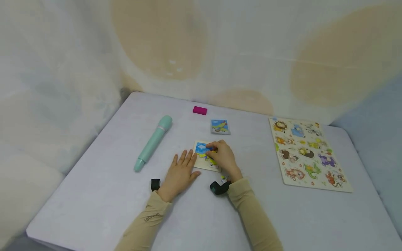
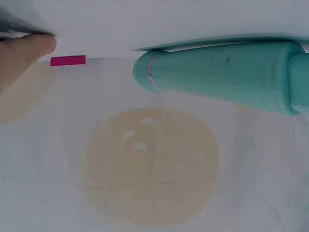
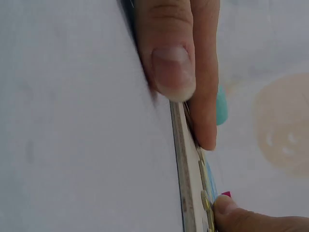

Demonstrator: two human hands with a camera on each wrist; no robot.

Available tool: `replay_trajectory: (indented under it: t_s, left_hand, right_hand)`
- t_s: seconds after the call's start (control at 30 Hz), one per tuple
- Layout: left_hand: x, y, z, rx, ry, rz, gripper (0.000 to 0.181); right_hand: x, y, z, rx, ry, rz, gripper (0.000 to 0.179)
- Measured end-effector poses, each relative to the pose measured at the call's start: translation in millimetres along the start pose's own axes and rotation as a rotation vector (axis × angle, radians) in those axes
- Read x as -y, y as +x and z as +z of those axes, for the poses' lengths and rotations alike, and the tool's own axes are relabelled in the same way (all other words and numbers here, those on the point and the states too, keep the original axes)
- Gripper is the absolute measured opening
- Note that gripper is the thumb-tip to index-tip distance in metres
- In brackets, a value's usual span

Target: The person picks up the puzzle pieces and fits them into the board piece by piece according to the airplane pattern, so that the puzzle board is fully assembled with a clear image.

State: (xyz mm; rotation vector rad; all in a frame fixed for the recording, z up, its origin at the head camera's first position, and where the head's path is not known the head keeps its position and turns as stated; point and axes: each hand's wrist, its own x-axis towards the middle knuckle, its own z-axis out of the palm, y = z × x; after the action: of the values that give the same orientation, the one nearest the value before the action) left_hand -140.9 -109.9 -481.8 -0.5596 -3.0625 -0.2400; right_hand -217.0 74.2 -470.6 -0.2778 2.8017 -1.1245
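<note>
A small wooden jigsaw puzzle [image 1: 205, 168] with a pale frame and a blue and yellow picture lies on the table in front of both hands. My left hand [image 1: 181, 175] lies flat, its fingers spread and fingertips on the puzzle's left edge. In the right wrist view its thumb [image 3: 173, 67] looms large beside the board's edge [image 3: 186, 179]. Over the puzzle's right half, my right hand [image 1: 224, 158] is curled, thumb and forefinger pinching a puzzle piece [image 1: 212, 149] mostly hidden by them. A fingertip [image 3: 227, 205] touches the raised pieces in the right wrist view.
Beyond the puzzle lie a small picture tile [image 1: 220, 126] and a magenta block [image 1: 200, 110]. A mint-green wand-shaped tube [image 1: 153, 143] is at left. An animal peg board [image 1: 309, 157] lies at right. A colourful piece [image 1: 224, 179] shows beside the right wrist.
</note>
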Motion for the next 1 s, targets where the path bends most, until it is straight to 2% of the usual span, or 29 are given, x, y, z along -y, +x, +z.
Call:
replay_trajectory:
  t_s: [0.17, 0.27, 0.47, 0.63, 0.73, 0.83, 1.0]
  left_hand:
    - [0.3, -1.3, -4.2, -0.008, 0.009, 0.007, 0.068]
    - [0.6, 0.0, -5.7, -0.004, 0.003, 0.012, 0.068]
    - [0.9, 4.8, -6.0, 0.001, 0.002, 0.004, 0.068]
    - [1.1, 9.8, -4.0, 0.014, -0.011, 0.002, 0.068]
    - [2.1, 11.3, -3.2, 0.017, -0.02, 0.0, 0.069]
    - [4.2, 11.2, -3.8, 0.024, -0.019, -0.005, 0.069]
    - [7.7, 7.9, -6.3, 0.03, -0.023, -0.008, 0.068]
  right_hand:
    - [2, -1.0, 4, -0.056, 0.014, 0.025, 0.037]
    - [-1, -1.8, 4, -0.049, 0.038, 0.012, 0.036]
    - [-21, -7.0, -14, 0.074, 0.231, -0.001, 0.034]
    - [-43, -27.1, -42, 0.201, 0.274, 0.035, 0.029]
    - [-54, -42.9, -53, 0.268, 0.266, 0.025, 0.022]
    - [-61, -56.0, -56, 0.31, 0.217, -0.041, 0.02]
    - [-59, -65.2, -48, 0.282, 0.072, -0.16, 0.031]
